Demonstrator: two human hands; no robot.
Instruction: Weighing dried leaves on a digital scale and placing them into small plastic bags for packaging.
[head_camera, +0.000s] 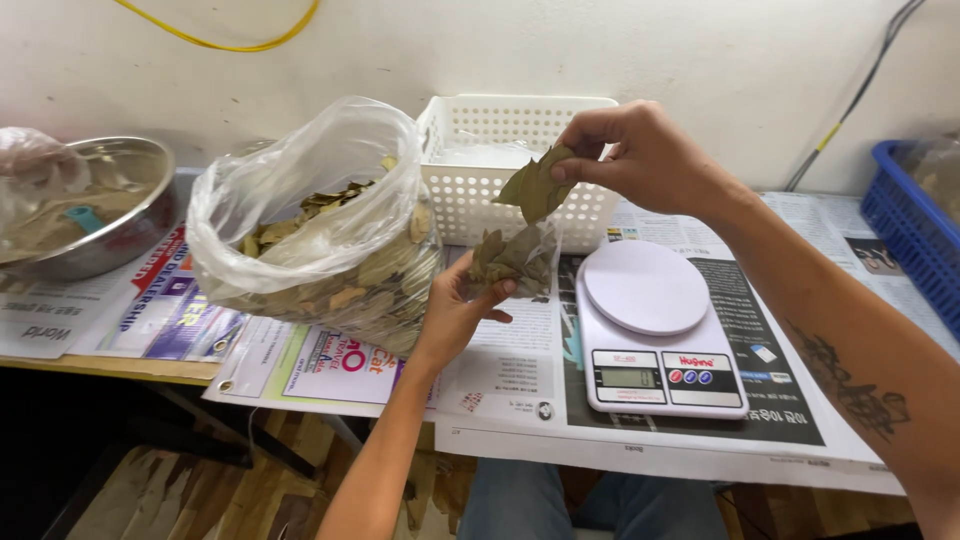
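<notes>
The right hand (640, 155) pinches a single dried leaf (535, 187) between thumb and fingertips, holding it in the air with its long axis slanting down and to the left, tip lowest. Directly below it, the left hand (455, 315) is closed around a small clear bag (520, 258) that already contains a few leaves, its mouth turned up toward the hanging leaf. So the leaf lies just above the bag's opening, apart from it, and the two hands stand one over the other, close but not touching. The big plastic sack of leaves (320, 225) sits just left of the left hand on the surface (520, 380), while the white kitchen scale (650, 330) rests to the right, below the right hand, its round plate bare. A white basket (470, 185) stands behind.
</notes>
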